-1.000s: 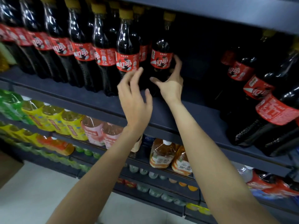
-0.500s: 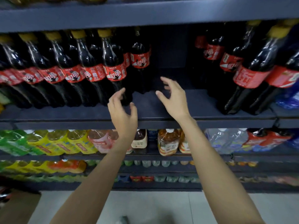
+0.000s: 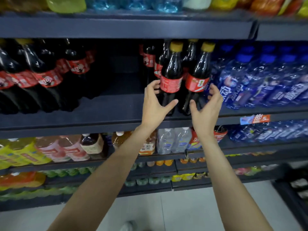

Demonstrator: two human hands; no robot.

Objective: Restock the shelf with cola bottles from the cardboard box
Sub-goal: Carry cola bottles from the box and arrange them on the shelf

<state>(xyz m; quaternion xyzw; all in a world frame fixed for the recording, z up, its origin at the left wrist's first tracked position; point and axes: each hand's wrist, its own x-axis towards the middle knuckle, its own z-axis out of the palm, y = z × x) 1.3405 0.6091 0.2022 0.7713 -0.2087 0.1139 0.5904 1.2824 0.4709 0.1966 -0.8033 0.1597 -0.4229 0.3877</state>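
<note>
Change: both hands have been moved to the right, away from the left row and the bare gap, and are now set around two front bottles.
Left hand: the left hand [image 3: 154, 104] is curved open around the left bottle [image 3: 170, 79]; its fingers are laid on the label side and its thumb is stretched under the front. The bottle is not yet squeezed.
Right hand: the right hand [image 3: 207, 105] is spread open beside the right bottle [image 3: 196, 77]. Touch cannot be told.
Bottles: both are stood upright at the front edge of the shelf [image 3: 100, 120], with more cola behind them and blue bottles [image 3: 260, 84] just to the right.
Left row: more cola [image 3: 46, 77] is lined up at the far left, with a dark bare gap between the two groups.
Why: the pair is likely being straightened or slid, so that the rows are kept neat and the gap can be filled.
Box: it is not seen.
Next: a soft push from both sides is called for, so nothing is tipped.
</note>
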